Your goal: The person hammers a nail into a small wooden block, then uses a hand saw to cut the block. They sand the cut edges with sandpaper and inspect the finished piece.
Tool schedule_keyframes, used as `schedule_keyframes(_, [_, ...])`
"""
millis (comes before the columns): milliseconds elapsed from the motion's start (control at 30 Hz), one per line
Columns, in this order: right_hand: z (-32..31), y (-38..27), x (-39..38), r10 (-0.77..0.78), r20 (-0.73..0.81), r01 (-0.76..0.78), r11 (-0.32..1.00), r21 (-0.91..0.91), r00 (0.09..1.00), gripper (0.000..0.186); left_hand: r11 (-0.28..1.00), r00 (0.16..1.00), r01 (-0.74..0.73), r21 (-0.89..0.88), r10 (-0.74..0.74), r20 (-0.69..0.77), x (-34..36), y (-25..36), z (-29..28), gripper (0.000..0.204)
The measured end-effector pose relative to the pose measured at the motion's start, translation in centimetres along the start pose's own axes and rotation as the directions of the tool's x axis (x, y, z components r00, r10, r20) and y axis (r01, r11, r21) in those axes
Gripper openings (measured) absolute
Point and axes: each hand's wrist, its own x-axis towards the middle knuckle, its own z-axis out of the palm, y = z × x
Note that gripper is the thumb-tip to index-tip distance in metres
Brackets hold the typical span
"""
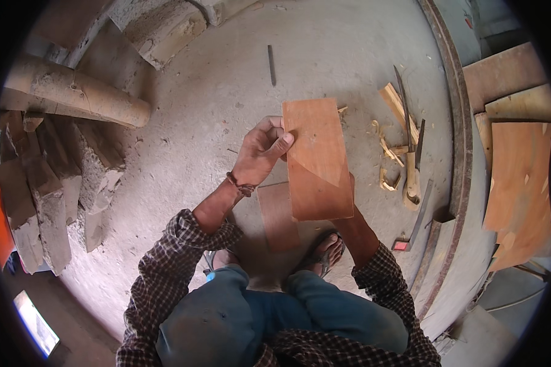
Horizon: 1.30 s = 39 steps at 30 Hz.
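My left hand [263,147] grips the left edge of a reddish rectangular plywood piece [317,162], its thumb on the top face. My right hand [349,214] is mostly behind the lower right of this piece, where only the wrist and a sliver show; its fingers are hidden. A second thin reddish board [277,232] lies on the floor beneath, between my hands and sandaled feet. To the right are split wood scraps [390,101] and long dark metal tools [401,85] with pale handles.
A flat metal bar [272,64] lies ahead. Dusty concrete blocks [55,208] and a thick cylinder [92,98] occupy the left. A long metal rail [463,153] runs along the right, beside stacked plywood sheets [517,183]. A red-tipped bar [420,217] lies near my right arm.
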Motion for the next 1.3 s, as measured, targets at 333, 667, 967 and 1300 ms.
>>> schedule_keyframes(333, [-3.3, 2.4, 0.5, -0.088, 0.312, -0.133, 0.772, 0.621, 0.946, 0.053, 0.988, 0.998, 0.066, -0.138, -0.066, 0.010, 0.3, 1.5, -0.3, 0.027])
schedule_keyframes(667, [-1.1, 0.5, -0.7, -0.054, 0.138, 0.021, 0.974, 0.227, 0.989, 0.060, 0.975, 1.000, 0.008, -0.223, -0.010, -0.007, -0.1, 2.5, 0.4, 0.025])
schedule_keyframes(967, [-1.2, 0.3, -0.8, -0.025, 0.160, -0.005, 0.983, 0.182, 0.987, 0.060, 0.967, 0.996, -0.069, -0.246, 0.081, 0.037, -0.4, 1.6, -0.4, 0.025])
schedule_keyframes(1300, [0.4, -0.8, -1.3, 0.096, 0.099, -0.101, 0.994, 0.043, 0.990, 0.054, 0.985, 0.989, -0.137, 0.103, 0.142, -0.046, 1.3, 3.4, -3.6, 0.021])
